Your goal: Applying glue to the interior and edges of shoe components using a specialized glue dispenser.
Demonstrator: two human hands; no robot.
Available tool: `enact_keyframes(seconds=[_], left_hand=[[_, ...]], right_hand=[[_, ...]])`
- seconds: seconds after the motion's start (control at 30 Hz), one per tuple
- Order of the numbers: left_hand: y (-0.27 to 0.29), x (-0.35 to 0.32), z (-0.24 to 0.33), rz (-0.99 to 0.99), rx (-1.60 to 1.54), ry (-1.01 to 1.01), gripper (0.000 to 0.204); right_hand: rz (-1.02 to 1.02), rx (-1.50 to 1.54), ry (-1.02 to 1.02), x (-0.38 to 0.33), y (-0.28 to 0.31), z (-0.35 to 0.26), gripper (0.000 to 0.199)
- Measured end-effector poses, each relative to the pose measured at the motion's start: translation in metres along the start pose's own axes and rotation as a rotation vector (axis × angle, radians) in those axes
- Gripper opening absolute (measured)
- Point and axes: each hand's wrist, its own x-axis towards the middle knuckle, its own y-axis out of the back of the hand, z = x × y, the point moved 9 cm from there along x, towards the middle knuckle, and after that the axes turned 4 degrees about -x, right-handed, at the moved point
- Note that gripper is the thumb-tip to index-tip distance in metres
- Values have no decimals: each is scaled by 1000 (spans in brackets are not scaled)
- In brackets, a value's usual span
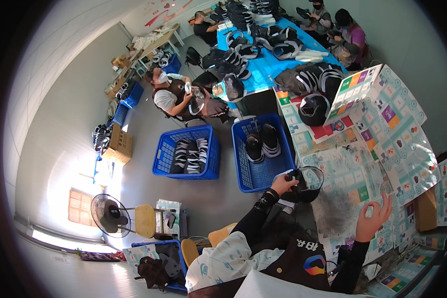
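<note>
Workroom; left hand [282, 184] around cap [303, 185]

Black cap [303, 185] with clear visor, blue plastic crates [261, 151] beside it holding black-and-white striped caps [263, 141], pale green patterned table cover [352, 174].

blue basket [261, 175] left, bare table [342, 198] ahead

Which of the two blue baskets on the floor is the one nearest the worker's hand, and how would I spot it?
Start at the patterned work table on the right; two blue baskets sit on the grey floor left of it. The nearer basket stands against the table's edge, just above the left hand holding a black cap. It holds only two caps; the other basket holds a fuller row.
</note>
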Motion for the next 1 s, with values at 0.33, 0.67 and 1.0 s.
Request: enact_keyframes(seconds=[0.33,0.67,1.0], left_hand=[[2,3,-1,-1,40,13,63],[7,-6,13,56,13,12,59],[18,-19,42,35,-82,6,37]], right_hand=[[-17,28,19,10,-2,-22,17],[-81,187,16,20,4,-49,16],[-489,1170,-37,28,46,-113,61]])
